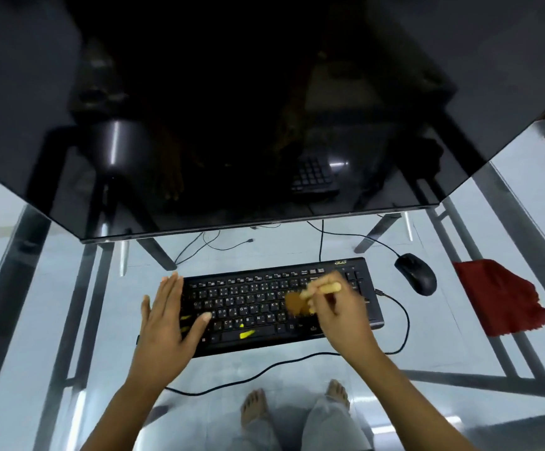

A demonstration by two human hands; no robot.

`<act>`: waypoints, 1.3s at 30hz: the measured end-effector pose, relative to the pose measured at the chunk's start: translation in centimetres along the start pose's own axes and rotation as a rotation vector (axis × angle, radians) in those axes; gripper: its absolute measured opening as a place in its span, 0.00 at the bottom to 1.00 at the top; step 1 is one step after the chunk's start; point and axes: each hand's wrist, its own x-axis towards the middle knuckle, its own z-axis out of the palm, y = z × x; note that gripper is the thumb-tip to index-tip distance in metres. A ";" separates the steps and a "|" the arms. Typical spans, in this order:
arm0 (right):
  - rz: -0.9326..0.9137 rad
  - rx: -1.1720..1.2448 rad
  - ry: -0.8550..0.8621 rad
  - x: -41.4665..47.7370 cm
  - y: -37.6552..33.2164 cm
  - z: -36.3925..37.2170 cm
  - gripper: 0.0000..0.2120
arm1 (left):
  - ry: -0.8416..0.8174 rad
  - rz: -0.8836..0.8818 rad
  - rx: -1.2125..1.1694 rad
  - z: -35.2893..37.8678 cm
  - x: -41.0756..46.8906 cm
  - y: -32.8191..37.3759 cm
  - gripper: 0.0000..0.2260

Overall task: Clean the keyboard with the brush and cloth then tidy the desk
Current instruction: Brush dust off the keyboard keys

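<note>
Black keyboard [264, 304] lies on the glass desk [53, 320]. Left hand [167, 317] rests flat on its left end, fingers together. Right hand [339, 314] pinches a brush [310, 296] over the keys.

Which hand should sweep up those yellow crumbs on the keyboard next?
The right hand: it already grips the brush, bristles on the keys. The left hand lies flat, steadying the keyboard beside the crumbs.

The desk [53, 307] is clear glass on shiny metal legs. The keyboard [264, 307] and mouse [416, 273] look matt black plastic; the red cloth [499, 297] is nubbly, the monitor [232, 109] glossy.
</note>
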 end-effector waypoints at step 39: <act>-0.161 0.027 -0.204 -0.3 -7.2 10.0 0.08 | -0.282 0.027 -0.026 -0.9 -0.7 -3.8 0.63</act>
